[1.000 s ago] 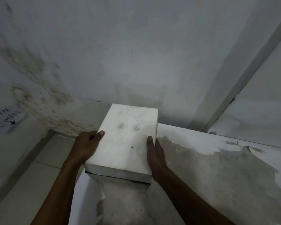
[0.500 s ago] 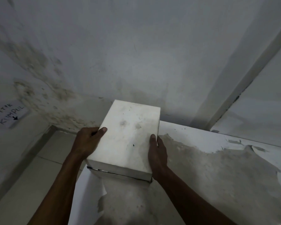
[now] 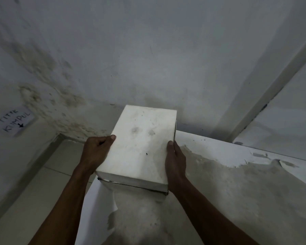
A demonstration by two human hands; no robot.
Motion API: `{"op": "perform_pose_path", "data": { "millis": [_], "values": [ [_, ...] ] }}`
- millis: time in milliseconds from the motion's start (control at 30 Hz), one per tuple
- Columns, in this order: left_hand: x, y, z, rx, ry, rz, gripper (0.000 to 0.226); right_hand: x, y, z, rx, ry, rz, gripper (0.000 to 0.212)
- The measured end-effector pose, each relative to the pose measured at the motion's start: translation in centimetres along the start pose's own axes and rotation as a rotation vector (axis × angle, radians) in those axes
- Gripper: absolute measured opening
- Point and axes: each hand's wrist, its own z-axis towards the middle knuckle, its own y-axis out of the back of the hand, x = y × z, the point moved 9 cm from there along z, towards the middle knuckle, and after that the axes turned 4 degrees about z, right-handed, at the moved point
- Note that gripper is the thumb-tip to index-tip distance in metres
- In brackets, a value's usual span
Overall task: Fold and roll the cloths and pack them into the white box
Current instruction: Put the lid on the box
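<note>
White box (image 3: 141,145), lid on, sits at table (image 3: 237,191) far-left corner, approx. frame ctr. Left hand (image 3: 97,152) grips box's left side, at 9 o'clock of box: fingers curled, thumb on lid edge. Right hand (image 3: 175,160) at 3 o'clock, clasping right side, thumb along lid edge. Paper note (image 3: 16,122) on wall, 9 o'clock.

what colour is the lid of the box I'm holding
White, with faint grey smudges and small dark specks on the lid; the head view shows it.
</note>
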Motion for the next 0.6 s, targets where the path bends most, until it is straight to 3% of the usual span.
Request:
{"op": "perform_pose_path", "data": {
  "millis": [300,400,600],
  "values": [
    [-1.5,0.6,-0.1,-0.062,-0.049,-0.158,0.015,2.4,-0.3,0.5,0.057,0.115,0.01,0.047],
    [-2.4,0.4,0.2,-0.056,-0.127,-0.168,0.021,1.9,-0.1,0.7,0.047,0.115,0.005,0.048],
    [0.7,-0.3,-0.3,-0.039,-0.062,-0.147,0.032,0.2,0.0,0.0,0.042,0.091,-0.011,0.049]
  ]
}}
